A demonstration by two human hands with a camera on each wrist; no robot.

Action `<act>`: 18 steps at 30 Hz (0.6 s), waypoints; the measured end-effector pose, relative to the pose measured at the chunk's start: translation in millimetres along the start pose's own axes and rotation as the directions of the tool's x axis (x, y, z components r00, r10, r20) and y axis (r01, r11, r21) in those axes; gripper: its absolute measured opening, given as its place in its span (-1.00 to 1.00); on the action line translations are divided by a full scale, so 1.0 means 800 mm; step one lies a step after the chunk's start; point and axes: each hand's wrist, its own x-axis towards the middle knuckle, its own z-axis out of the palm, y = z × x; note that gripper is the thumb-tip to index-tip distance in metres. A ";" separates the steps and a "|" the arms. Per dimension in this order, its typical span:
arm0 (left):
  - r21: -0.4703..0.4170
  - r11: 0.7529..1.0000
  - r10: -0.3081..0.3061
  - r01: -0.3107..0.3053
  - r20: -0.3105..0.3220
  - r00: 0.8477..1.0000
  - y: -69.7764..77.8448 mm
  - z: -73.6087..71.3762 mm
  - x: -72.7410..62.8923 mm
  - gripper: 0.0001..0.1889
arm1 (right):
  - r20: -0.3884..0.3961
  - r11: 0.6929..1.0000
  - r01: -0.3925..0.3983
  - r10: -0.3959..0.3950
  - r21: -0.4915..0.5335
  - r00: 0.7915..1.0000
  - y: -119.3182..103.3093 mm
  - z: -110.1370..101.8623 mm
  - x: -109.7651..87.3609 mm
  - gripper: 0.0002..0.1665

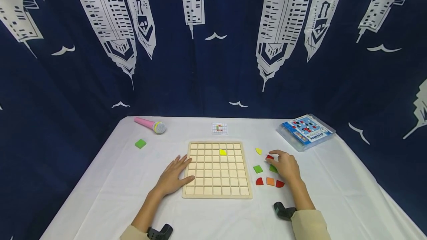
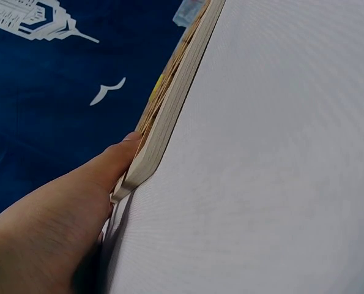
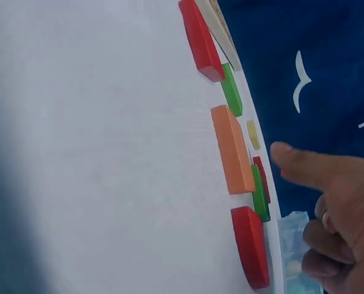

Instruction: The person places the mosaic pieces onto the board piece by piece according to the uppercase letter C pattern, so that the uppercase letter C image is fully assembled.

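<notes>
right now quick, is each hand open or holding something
Left hand: open, resting on the left edge of the wooden grid board.
Right hand: open, at the farthest red tile, not gripping it.

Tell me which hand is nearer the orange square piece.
Right. The right hand is beyond and right of the orange piece; the left hand is farther, at the left edge of the wooden board.

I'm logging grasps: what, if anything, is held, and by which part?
Nothing, apparently: the right hand hovers by the far red piece; the left hand rests on the board.
</notes>
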 end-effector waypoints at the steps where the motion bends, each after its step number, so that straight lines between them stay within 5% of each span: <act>1: 0.000 1.000 0.003 -0.003 -0.003 1.000 0.000 0.000 0.000 -0.23 | 0.008 1.000 -0.007 0.007 0.000 1.000 0.002 0.000 0.000 -0.58; 13: 0.000 1.000 0.007 -0.007 -0.003 1.000 0.002 0.000 -0.001 -0.24 | 0.027 0.999 -0.035 0.036 -0.026 0.999 0.021 0.003 0.007 -0.62; 18: -0.003 1.000 0.008 -0.008 -0.010 1.000 0.003 -0.002 -0.001 -0.25 | 0.010 1.000 0.003 -0.003 -0.007 1.000 0.003 0.006 0.011 -0.62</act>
